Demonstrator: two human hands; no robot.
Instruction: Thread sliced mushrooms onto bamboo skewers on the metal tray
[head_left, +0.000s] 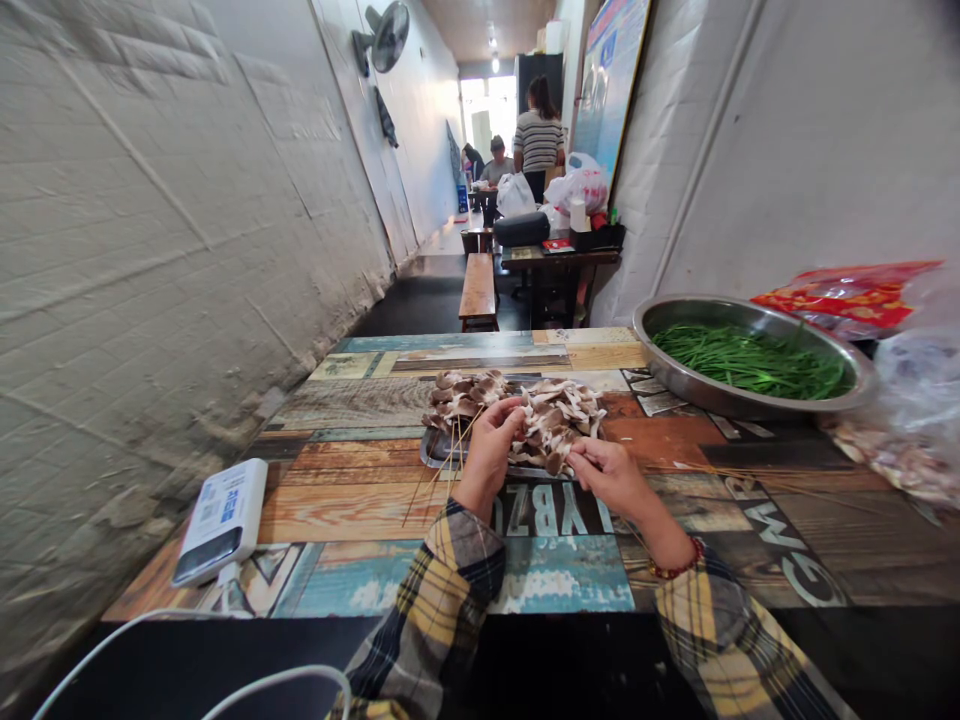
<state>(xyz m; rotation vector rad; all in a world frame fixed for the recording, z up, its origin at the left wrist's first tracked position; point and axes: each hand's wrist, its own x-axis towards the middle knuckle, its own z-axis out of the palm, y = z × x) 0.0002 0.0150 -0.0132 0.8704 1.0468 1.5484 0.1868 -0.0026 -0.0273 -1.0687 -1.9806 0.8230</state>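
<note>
Grey-brown oyster mushrooms [570,405] are heaped on a metal tray [433,450] in front of me. My left hand [491,445] is closed at the near side of the heap, its fingertips pinching a mushroom piece. My right hand [609,475] is closed in a pinch at the tray's near right corner, beside mushroom pieces. A thin bamboo skewer seems to run from its fingers back under the wrist; its tip is hidden. Several skewers with mushrooms [461,385] lie at the tray's left, their bare sticks [452,455] pointing toward me.
A steel basin [645,325] of green chives [750,360] stands at the right, with a red package [847,290] and plastic bags [922,370] beside it. Loose skewers [787,480] lie on the right side. A white device [221,520] with a cable sits at left. Other people are far back.
</note>
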